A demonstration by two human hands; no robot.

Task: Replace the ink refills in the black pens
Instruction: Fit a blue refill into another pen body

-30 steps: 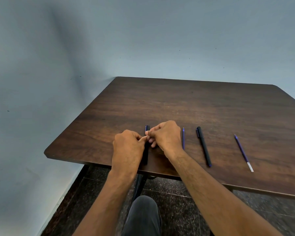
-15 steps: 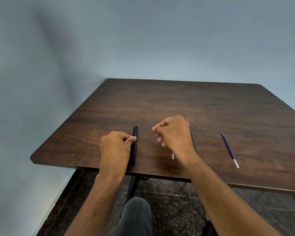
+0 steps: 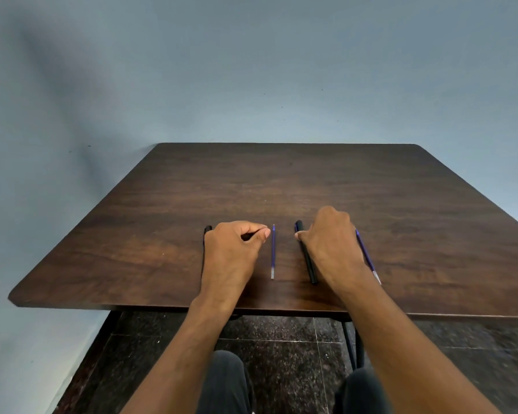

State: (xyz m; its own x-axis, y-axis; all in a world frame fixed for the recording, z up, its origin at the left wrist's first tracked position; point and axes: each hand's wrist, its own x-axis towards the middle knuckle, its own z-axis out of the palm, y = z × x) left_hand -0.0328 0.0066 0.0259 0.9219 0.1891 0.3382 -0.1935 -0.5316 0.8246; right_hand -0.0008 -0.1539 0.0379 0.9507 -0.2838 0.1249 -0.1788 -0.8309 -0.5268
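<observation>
Two black pens and two blue ink refills lie side by side on the dark wooden table (image 3: 281, 180), near its front edge. The left black pen (image 3: 206, 233) is mostly hidden behind my left hand (image 3: 232, 252), which rests curled with thumb and forefinger touching and nothing in it. Just right of that hand, one blue refill (image 3: 272, 252) lies free. My right hand (image 3: 331, 240) is closed over the second black pen (image 3: 307, 258), thumb pressed to its left side near the top; the pen still lies flat. The other refill (image 3: 367, 258) lies along the right of that hand.
A plain blue-grey wall stands behind and to the left of the table. Below the front edge I see dark speckled floor tiles (image 3: 281, 348), a black table leg (image 3: 349, 345) and my knees in dark trousers.
My hands have parted. The left hand let go of the left black pen, which now lies on the table. The right hand moved right onto the second black pen.
</observation>
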